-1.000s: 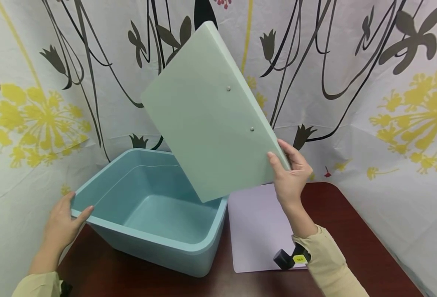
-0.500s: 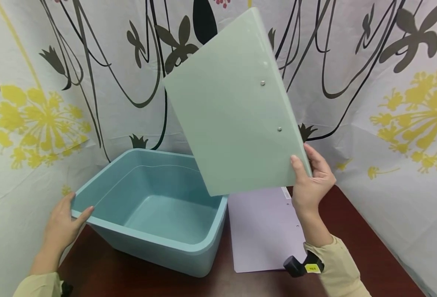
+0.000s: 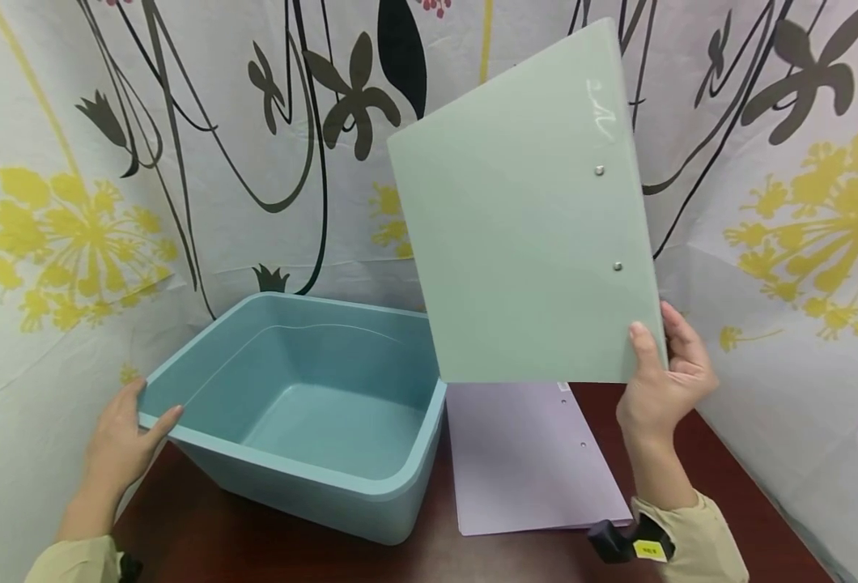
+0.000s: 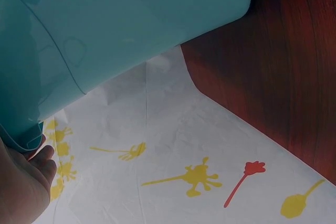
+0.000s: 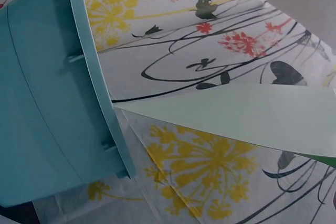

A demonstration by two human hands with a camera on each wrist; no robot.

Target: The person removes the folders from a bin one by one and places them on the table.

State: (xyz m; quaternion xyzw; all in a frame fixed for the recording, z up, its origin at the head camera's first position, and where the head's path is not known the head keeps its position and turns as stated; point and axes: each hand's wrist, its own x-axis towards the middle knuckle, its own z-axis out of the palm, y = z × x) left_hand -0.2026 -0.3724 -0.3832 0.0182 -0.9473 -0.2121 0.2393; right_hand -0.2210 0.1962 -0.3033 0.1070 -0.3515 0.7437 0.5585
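My right hand (image 3: 665, 385) pinches a pale green ring binder (image 3: 516, 227) by its lower right corner, thumb on the cover and fingers behind the spine. The binder stands nearly upright in the air, two metal rivets near its spine. Its lower left corner overlaps the right rim of a blue-green plastic tub (image 3: 305, 502). The tub is tilted and its visible inside is bare. My left hand (image 3: 123, 437) grips the tub's left rim, thumb on top. In the left wrist view, the curled fingers (image 4: 44, 169) show at the tub's edge.
A lilac binder (image 3: 524, 461) lies flat on the dark red-brown table (image 3: 174, 526), right of the tub and below the raised binder. Flower-printed white cloth (image 3: 203, 186) hangs close behind and on both sides.
My right hand has carried the green binder to the right, away from over the tub, and turned it more upright. More of the lilac binder shows. The left hand and tub stay put.
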